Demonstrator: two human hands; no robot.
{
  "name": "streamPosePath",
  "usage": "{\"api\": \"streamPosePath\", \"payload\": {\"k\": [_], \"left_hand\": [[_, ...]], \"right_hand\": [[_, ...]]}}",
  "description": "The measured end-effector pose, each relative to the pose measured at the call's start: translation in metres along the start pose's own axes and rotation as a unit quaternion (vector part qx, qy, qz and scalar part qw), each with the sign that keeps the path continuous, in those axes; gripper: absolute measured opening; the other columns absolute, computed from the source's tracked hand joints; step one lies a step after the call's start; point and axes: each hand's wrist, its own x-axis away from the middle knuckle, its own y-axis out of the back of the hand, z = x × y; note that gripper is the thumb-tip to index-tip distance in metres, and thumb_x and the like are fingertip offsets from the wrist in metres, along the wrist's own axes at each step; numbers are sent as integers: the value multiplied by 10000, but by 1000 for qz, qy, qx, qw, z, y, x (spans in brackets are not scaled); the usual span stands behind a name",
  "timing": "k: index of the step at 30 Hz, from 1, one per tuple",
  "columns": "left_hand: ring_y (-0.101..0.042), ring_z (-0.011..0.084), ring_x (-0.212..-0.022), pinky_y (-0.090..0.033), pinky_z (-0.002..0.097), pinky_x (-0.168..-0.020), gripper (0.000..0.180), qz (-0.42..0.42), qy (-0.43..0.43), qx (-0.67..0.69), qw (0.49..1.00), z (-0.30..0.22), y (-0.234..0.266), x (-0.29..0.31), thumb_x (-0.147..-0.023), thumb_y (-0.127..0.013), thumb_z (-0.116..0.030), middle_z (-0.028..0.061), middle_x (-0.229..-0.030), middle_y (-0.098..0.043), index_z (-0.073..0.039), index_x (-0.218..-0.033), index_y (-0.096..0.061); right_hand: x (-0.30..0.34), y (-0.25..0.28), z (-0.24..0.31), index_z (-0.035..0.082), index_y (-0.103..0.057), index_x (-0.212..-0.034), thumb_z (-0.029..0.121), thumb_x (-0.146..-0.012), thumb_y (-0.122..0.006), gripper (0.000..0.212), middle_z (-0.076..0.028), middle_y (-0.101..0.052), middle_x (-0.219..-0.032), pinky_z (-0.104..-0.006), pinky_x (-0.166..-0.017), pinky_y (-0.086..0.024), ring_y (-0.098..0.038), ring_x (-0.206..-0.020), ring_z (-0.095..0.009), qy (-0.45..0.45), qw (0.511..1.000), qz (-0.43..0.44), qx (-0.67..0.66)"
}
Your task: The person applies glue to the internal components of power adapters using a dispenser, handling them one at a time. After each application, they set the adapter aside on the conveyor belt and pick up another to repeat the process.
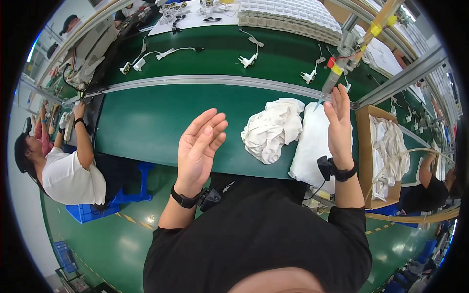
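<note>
My left hand (199, 151) is raised over the green bench (141, 122), palm turned inward and fingers stretched out, holding nothing. My right hand (339, 124) is also raised with its fingers extended, in front of a white wrapped bundle (312, 141) that it partly hides. Between the hands, closer to the right one, a crumpled white cloth (273, 129) lies on the bench. Just beyond my right fingertips hangs a dispenser with a pale blue nozzle (318, 104). Each wrist wears a black strap with a small device.
An open cardboard box (364, 146) of white cloths stands at the right. Past a metal rail (220, 79), white plugs with cables (248, 60) lie on a green conveyor. White trays (288, 17) are stacked at the back. A co-worker (73, 176) sits at the left.
</note>
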Motion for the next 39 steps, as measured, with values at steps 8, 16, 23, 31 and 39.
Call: {"api": "streamPosePath", "payload": {"k": [8,16,23,31,39], "left_hand": [[-578,187,-1024,-477,282,-796,271,9,61,-237,970,30,62,-21,-881,-574,-93,104,-1104,-599,-15,-1136,-530],[-460,324,-1179,-337,426,-986,403,111,-148,-786,590,13,107,6,-829,-612,-142,140,-1233,-533,-22,-1201,-513],[-426,287,-1240,-254,450,-1061,430,71,-203,-843,493,9,157,6,-815,-533,-152,138,-1285,-502,-41,-1229,-513],[-497,260,-1182,-334,402,-1012,398,28,-274,-830,486,21,164,14,-800,-391,-114,119,-1237,-553,-52,-1138,-591],[-542,266,-1129,-399,398,-954,375,-2,-304,-806,508,22,171,10,-796,-397,-125,113,-1187,-588,-50,-1088,-619]], "right_hand": [[15,8,62,-12,-229,-1399,413,-948,-382,638,-197,-287,-1431,-378,-1087,-212,-277,-1342,-276,11,982,150,-111],[2,5,163,-60,-228,-1371,671,-870,-259,887,-307,-250,-1404,-438,-1064,-265,-309,-1304,-389,53,841,459,-281],[-4,-78,190,-66,-293,-1327,651,-873,-271,849,-304,-271,-1385,-434,-1054,-277,-325,-1285,-386,104,810,479,-322],[13,132,157,-57,-309,-1311,624,-876,-279,809,-288,-286,-1369,-425,-1038,-285,-333,-1271,-371,130,794,489,-337],[8,107,153,-49,-326,-1294,597,-880,-286,769,-271,-301,-1354,-415,-1023,-292,-341,-1257,-356,150,773,508,-349]]}}
